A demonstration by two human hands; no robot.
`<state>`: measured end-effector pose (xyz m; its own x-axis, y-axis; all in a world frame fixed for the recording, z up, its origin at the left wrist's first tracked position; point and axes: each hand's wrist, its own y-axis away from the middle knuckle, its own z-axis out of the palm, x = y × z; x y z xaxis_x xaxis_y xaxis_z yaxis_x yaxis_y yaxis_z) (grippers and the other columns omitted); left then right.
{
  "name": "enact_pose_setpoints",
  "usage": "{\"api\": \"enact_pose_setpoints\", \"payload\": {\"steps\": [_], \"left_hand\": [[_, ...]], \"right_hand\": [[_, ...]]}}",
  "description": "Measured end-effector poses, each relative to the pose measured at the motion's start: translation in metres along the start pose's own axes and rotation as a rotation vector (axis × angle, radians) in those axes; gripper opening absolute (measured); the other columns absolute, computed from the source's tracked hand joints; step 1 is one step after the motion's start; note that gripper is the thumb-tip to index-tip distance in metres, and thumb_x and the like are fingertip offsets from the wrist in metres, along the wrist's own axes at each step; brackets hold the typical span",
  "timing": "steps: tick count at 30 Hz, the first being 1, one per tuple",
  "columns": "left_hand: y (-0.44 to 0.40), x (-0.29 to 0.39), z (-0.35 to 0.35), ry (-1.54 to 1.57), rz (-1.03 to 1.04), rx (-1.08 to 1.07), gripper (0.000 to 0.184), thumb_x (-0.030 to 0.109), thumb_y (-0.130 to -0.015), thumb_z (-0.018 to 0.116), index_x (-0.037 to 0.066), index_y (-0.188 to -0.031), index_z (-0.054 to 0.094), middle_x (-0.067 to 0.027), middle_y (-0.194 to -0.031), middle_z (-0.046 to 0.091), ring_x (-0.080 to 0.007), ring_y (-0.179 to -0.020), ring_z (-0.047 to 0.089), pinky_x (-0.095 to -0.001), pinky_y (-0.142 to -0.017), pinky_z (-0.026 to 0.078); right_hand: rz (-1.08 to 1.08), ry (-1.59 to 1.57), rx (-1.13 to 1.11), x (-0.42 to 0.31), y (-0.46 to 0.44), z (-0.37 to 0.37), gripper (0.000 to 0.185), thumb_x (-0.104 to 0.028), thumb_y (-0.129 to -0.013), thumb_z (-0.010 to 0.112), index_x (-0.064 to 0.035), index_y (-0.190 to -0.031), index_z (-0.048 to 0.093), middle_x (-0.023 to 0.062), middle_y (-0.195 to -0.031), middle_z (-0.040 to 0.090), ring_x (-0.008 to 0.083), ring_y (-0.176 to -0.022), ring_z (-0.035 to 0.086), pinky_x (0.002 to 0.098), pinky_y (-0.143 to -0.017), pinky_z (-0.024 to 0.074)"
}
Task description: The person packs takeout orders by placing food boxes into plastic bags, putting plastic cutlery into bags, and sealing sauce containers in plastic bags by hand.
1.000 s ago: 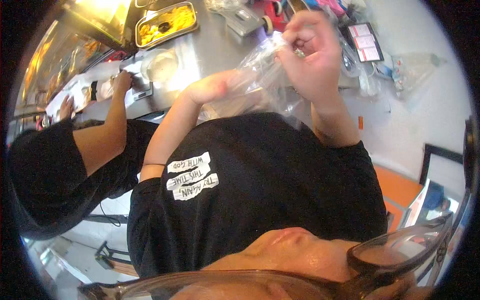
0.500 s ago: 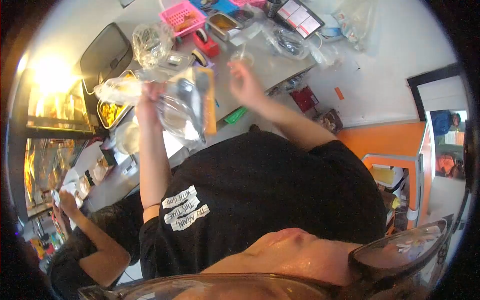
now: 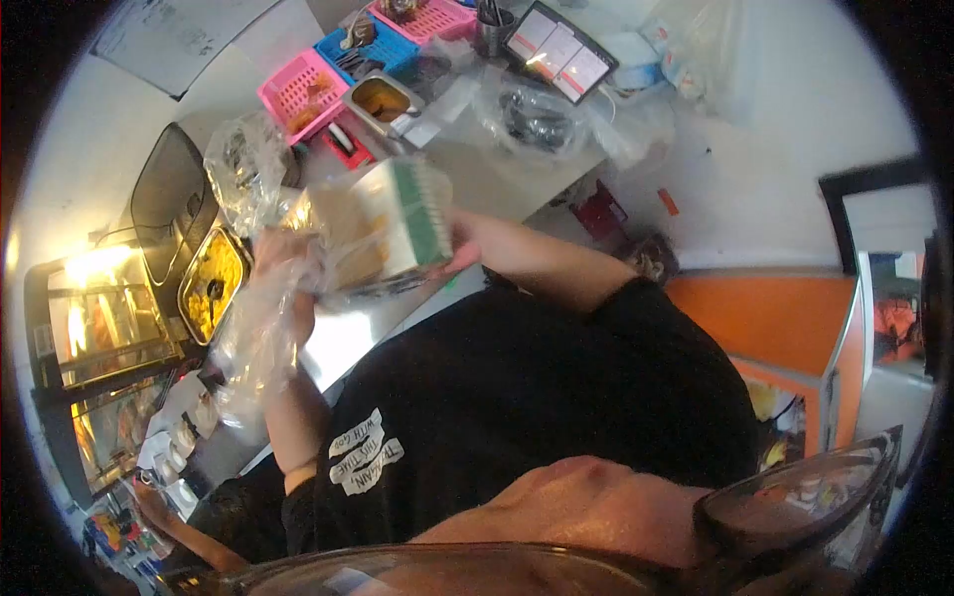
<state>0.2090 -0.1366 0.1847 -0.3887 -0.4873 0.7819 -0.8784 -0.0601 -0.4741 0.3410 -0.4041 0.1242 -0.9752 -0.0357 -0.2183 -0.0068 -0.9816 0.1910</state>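
Observation:
My left hand (image 3: 283,253) is closed on a clear plastic bag (image 3: 253,348), which hangs over the wrist and forearm. Beside it, a box-like package (image 3: 368,223) with brown, white and green faces is held up in front of my body, with clear plastic around part of it. My right hand (image 3: 463,246) grips the package at its right, green-striped end; most of its fingers are hidden behind it. Motion blurs both hands and the package.
Behind are a metal tray of yellow food (image 3: 216,283), a metal container (image 3: 383,101), pink (image 3: 301,91) and blue (image 3: 368,50) baskets, a red tape dispenser (image 3: 346,147), bagged black items (image 3: 532,119) and a tablet (image 3: 558,52). A co-worker's arm (image 3: 179,531) shows at lower left.
My right hand has moved from empty and apart to the package and taken hold of it. The package has turned, showing its green and white side. The view has shifted.

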Motion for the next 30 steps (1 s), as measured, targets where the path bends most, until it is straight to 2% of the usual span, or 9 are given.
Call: {"api": "enact_pose_setpoints", "payload": {"steps": [4, 6, 8, 11, 14, 18, 20, 26, 30], "left_hand": [[0.07, -0.03, -0.002, -0.413, -0.736, 0.11, 0.026, 0.018, -0.099, 0.042, 0.001, -0.096, 0.061, -0.0143, -0.089, 0.062, -0.0305, -0.084, 0.057, -0.0399, -0.077, 0.046], [0.098, -0.05, 0.006, -0.377, -0.97, 0.224, 0.026, 0.022, -0.097, 0.048, 0.0, -0.097, 0.061, -0.0168, -0.091, 0.063, -0.0334, -0.086, 0.058, -0.041, -0.079, 0.046], [0.119, -0.057, 0.014, -0.73, -1.04, 0.127, 0.028, 0.027, -0.093, 0.057, -0.001, -0.098, 0.061, -0.0173, -0.091, 0.064, -0.033, -0.088, 0.059, -0.0403, -0.08, 0.047], [0.13, -0.071, 0.055, -0.732, -0.867, 0.28, 0.036, 0.032, -0.091, 0.063, -0.001, -0.108, 0.062, -0.0133, -0.095, 0.067, -0.0288, -0.086, 0.063, -0.0384, -0.078, 0.048], [0.12, -0.085, 0.09, -0.967, -0.611, 0.38, 0.05, 0.031, -0.079, 0.072, -0.002, -0.114, 0.06, -0.0182, -0.105, 0.065, -0.0362, -0.095, 0.062, -0.0415, -0.085, 0.048], [0.175, -0.123, 0.069, -1.106, -0.744, 0.149, 0.054, 0.033, -0.076, 0.072, -0.002, -0.116, 0.059, -0.0209, -0.11, 0.063, -0.0396, -0.099, 0.061, -0.0434, -0.088, 0.05], [0.178, -0.122, 0.071, -1.405, -0.561, -0.009, 0.053, 0.037, -0.076, 0.072, -0.002, -0.112, 0.061, -0.0209, -0.111, 0.063, -0.0382, -0.101, 0.061, -0.0433, -0.087, 0.05], [0.152, -0.108, 0.074, -1.182, -0.771, 0.107, 0.054, 0.041, -0.082, 0.066, -0.002, -0.115, 0.06, -0.0223, -0.115, 0.062, -0.0376, -0.105, 0.06, -0.0432, -0.09, 0.049], [0.145, -0.104, 0.072, -1.049, -0.78, 0.159, 0.056, 0.042, -0.084, 0.064, -0.002, -0.117, 0.059, -0.023, -0.115, 0.061, -0.0376, -0.107, 0.059, -0.0435, -0.09, 0.049]], "right_hand": [[-0.358, 0.922, 0.681, -0.127, 0.069, -0.05, 0.043, -0.049, -0.096, 0.051, -0.0104, -0.108, 0.065, 0.0022, -0.09, 0.066, 0.0147, -0.076, 0.065, 0.0311, -0.057, 0.0514], [-1.066, 2.104, 1.183, -0.199, 0.105, -0.137, 0.032, -0.032, -0.087, 0.067, -0.0049, -0.104, 0.062, 0.0168, -0.116, 0.061, 0.0303, -0.076, 0.066, 0.0401, -0.07, 0.053], [-0.596, 2.088, 1.534, -0.245, 0.14, -0.151, 0.034, -0.031, -0.087, 0.065, -0.0013, -0.103, 0.064, 0.0245, -0.141, 0.04, 0.0377, -0.097, 0.063, 0.0458, -0.088, 0.0502], [-0.224, 2.077, 1.754, -0.28, 0.15, -0.167, 0.032, -0.03, -0.087, 0.063, -0.0022, -0.104, 0.062, 0.0251, -0.147, 0.031, 0.0375, -0.097, 0.063, 0.0474, -0.087, 0.0508], [-0.221, 2.201, 1.698, -0.274, 0.147, -0.183, 0.031, -0.029, -0.087, 0.063, -0.0026, -0.103, 0.06, 0.0225, -0.138, 0.042, 0.0367, -0.094, 0.063, 0.0473, -0.082, 0.0518], [-0.298, 2.098, 1.529, -0.234, 0.136, -0.183, 0.024, -0.026, -0.087, 0.063, -0.0041, -0.095, 0.059, 0.0134, -0.105, 0.059, 0.0354, -0.088, 0.062, 0.0459, -0.074, 0.0503], [-0.494, 2.026, 1.331, -0.219, 0.124, -0.172, 0.022, -0.024, -0.087, 0.064, -0.0044, -0.094, 0.059, 0.0138, -0.104, 0.059, 0.0354, -0.087, 0.062, 0.0443, -0.073, 0.0498], [-0.684, 1.854, 0.414, -0.161, 0.067, -0.093, 0.035, -0.022, -0.081, 0.074, -0.0095, -0.111, 0.062, 0.0072, -0.108, 0.058, 0.0244, -0.085, 0.057, 0.0364, -0.076, 0.047], [-0.602, 2.026, 0.227, -0.117, 0.037, -0.114, 0.047, -0.026, -0.077, 0.077, -0.0123, -0.119, 0.061, 0.0085, -0.11, 0.056, 0.026, -0.092, 0.056, 0.0379, -0.083, 0.0462]]}}
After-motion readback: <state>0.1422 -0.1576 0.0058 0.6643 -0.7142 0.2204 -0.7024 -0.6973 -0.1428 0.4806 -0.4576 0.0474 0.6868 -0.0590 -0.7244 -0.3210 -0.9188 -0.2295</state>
